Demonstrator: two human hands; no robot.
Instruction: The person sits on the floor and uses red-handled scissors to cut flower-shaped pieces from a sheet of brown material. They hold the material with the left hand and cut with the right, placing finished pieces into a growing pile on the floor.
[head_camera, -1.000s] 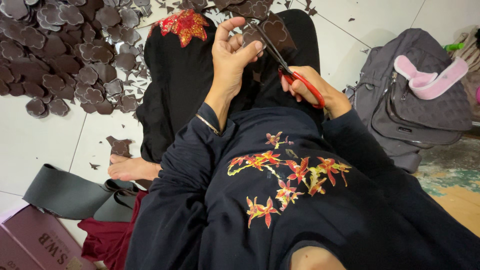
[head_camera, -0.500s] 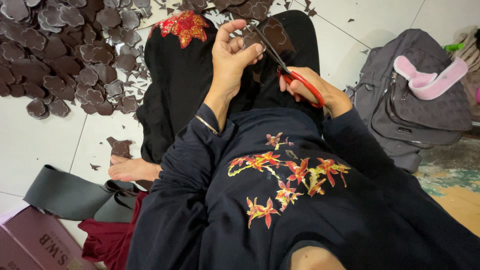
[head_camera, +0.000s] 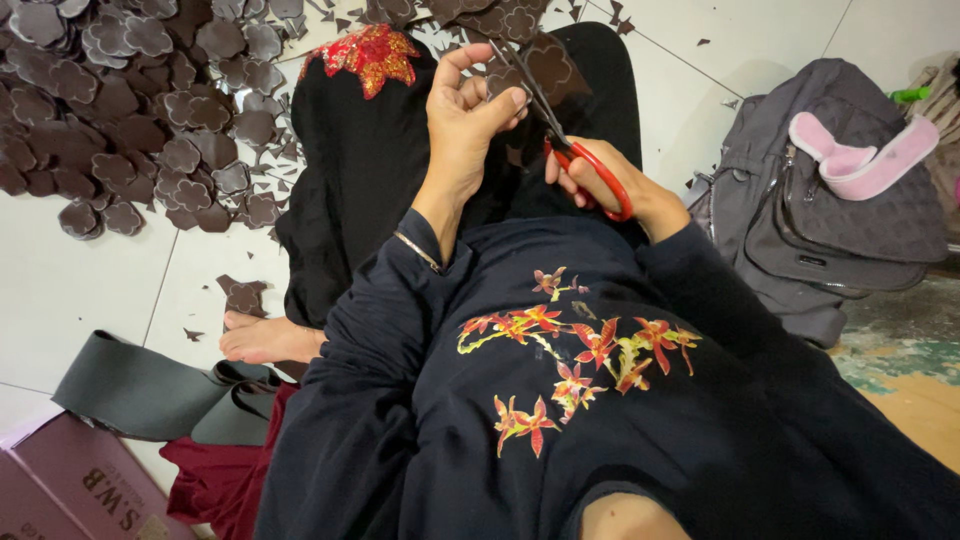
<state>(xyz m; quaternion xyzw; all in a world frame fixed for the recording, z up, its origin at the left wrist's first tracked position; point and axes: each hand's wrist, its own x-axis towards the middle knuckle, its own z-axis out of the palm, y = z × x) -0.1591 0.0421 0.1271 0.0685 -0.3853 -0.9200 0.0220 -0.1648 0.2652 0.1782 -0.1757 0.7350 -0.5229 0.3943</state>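
My left hand (head_camera: 465, 125) pinches a dark brown flower-shaped piece (head_camera: 545, 65) of thin sheet material, held up over my lap. My right hand (head_camera: 600, 180) grips red-handled scissors (head_camera: 570, 145), whose blades run up along the edge of that piece. I sit on the floor in a black garment with orange flower embroidery (head_camera: 580, 350). Both hands are close together above my black-clad legs.
A large heap of cut brown flower shapes (head_camera: 130, 110) covers the white tiles at upper left, with small offcuts scattered around. A grey backpack (head_camera: 830, 230) with a pink item lies at right. A grey strip (head_camera: 140, 390), a pinkish box (head_camera: 70, 490) and my bare foot (head_camera: 265, 340) are at lower left.
The scissors and brown piece have shifted only slightly between my hands; the cutting motion continues with no clear change in position.
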